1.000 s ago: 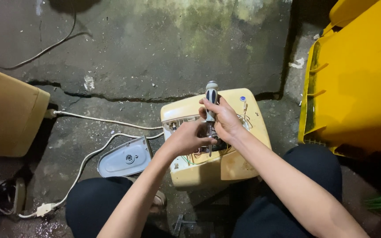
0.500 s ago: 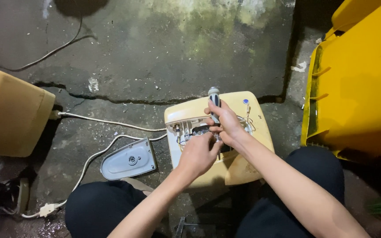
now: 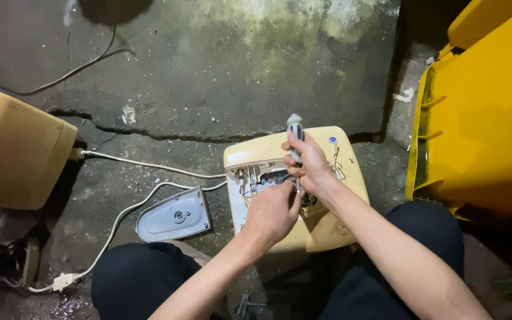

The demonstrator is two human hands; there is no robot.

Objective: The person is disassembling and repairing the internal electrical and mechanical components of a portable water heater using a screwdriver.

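A cream-yellow appliance housing lies opened on the cracked concrete floor between my knees, its wiring and metal parts exposed. My right hand grips a screwdriver with a grey handle, held upright with its tip down inside the housing. My left hand rests on the open housing right beside the screwdriver shaft, fingers curled around its lower part; what the fingertips pinch is hidden.
A grey oval cover plate lies on the floor to the left, next to a white power cord ending in a plug. A tan casing sits far left. A large yellow bin stands on the right.
My left hand has slid slightly right and lower along the housing, closer to the screwdriver tip. The right hand keeps the screwdriver upright in nearly the same spot.
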